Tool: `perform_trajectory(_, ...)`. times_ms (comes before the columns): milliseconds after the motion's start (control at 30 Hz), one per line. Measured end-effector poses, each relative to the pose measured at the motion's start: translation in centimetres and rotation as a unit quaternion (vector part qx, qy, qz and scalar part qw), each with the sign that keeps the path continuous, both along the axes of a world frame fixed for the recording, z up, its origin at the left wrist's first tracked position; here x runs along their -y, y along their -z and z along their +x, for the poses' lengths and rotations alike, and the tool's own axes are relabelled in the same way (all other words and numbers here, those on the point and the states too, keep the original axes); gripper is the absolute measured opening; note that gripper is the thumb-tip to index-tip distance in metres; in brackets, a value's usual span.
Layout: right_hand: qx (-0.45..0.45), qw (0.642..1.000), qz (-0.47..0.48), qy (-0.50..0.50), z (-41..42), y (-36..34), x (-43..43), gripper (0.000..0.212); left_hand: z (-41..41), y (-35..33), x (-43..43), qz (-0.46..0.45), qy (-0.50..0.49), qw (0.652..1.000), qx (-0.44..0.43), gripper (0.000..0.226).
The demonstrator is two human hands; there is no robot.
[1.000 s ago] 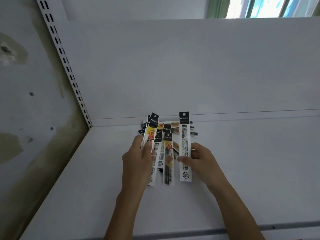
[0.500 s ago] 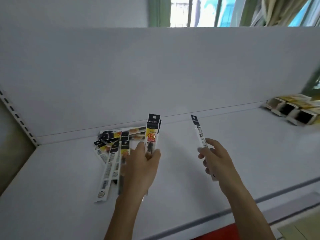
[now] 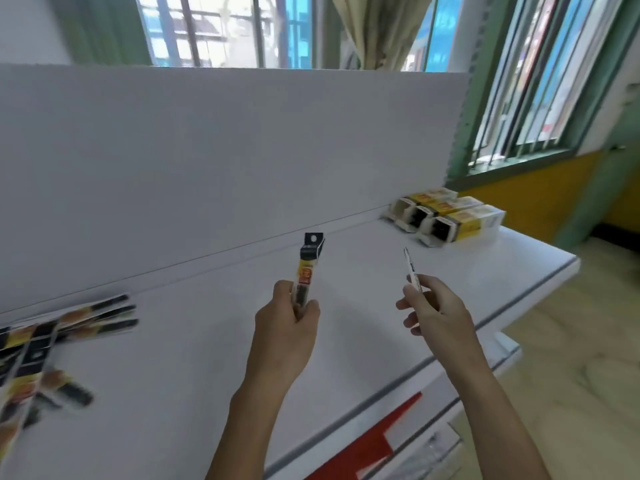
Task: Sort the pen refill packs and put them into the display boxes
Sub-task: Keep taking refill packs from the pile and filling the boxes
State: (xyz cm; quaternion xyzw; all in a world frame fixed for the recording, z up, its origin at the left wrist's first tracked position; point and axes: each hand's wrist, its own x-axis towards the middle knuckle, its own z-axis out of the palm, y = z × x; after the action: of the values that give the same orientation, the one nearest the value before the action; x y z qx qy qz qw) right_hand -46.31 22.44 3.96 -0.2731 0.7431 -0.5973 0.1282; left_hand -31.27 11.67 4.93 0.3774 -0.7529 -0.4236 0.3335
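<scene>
A: Item one, left hand (image 3: 285,327)?
B: Raised above the white shelf (image 3: 346,334), fingers (image 3: 310,308) curled and pressed onto a yellow-and-black refill pack (image 3: 306,271). The pack stands nearly upright, its black header with the hang hole at the top and its lower end buried in the fist. A second pack may sit behind it; cannot tell.

A: Item two, right hand (image 3: 438,313)?
B: Also raised over the shelf, to the right of the left hand and apart from it. Thumb and forefinger pinch a white refill pack (image 3: 412,271), seen edge-on, tilted slightly left, top end free above the hand. The remaining fingers are loosely spread below.

A: Item three, loose stock?
B: A heap of refill packs (image 3: 52,344) lies flat at the far left of the shelf, overlapping at several angles, blurred. Yellow, black and white printing; count not legible.

A: Item four, display boxes (image 3: 446,220)?
B: Three yellow-and-white cartons lying on their sides at the far right rear of the shelf, side by side and touching, next to the white back panel (image 3: 225,150). Their open ends face left, interiors dark. Well apart from both hands.

A: Surroundings?
B: Barred windows (image 3: 225,29) and a curtain (image 3: 377,29) above the panel.
</scene>
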Motion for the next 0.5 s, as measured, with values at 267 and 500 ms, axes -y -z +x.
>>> perform_trajectory(267, -0.080, 0.988, 0.049, 0.120, -10.1, 0.4, -7.9, 0.012, -11.5, 0.7, -5.2, -0.096, 0.111, 0.989, 0.011, 0.029)
perform_trajectory(500, -0.119, 0.972, 0.117, 0.167, -17.3, 1.5, -10.7, 0.021, -19.2, 1.5, -6.2, -0.122, 0.161, 0.977, 0.074, 0.019)
